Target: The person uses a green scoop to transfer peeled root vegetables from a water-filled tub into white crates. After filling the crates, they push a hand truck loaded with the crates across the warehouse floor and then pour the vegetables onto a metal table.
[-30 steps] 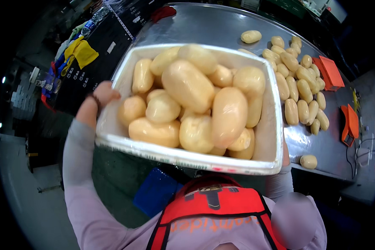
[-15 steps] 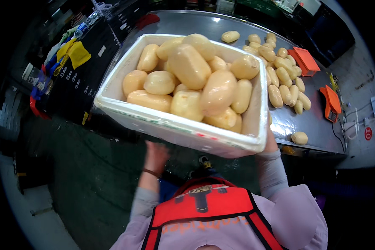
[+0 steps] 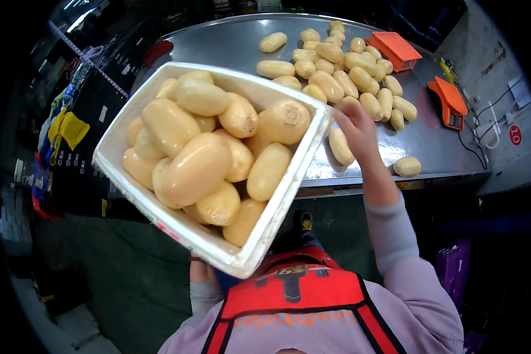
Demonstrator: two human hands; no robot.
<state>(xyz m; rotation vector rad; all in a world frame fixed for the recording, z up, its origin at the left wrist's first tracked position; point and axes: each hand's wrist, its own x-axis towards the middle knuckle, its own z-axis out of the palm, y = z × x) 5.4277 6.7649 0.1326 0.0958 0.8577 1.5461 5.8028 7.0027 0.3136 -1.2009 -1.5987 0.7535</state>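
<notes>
A white foam box [image 3: 144, 209] full of peeled lotus root pieces [image 3: 194, 171] is tilted in front of me, above the floor and overlapping the metal table's near left part. Under the box's near side my left wrist [image 3: 202, 270] shows, while the hand itself is hidden by the box. My right hand [image 3: 358, 127] reaches up beside the box's far right corner, thumb and fingers apart and slightly blurred; whether it touches the rim I cannot tell. A single lotus root piece [image 3: 340, 147] lies on the table just below that hand.
The metal table [image 3: 218, 38] carries a heap of lotus root pieces [image 3: 327, 82]. At its right are an orange tray [image 3: 395, 50] and an orange scale [image 3: 448, 103] with a cable. Dark crates with a yellow cloth [image 3: 71, 130] stand left. A purple crate [image 3: 452, 265] sits at lower right.
The box has moved left and nearer and has turned clockwise, its right end swinging toward me. My right hand has come off its near right corner and up; my left hand has gone behind the box.
</notes>
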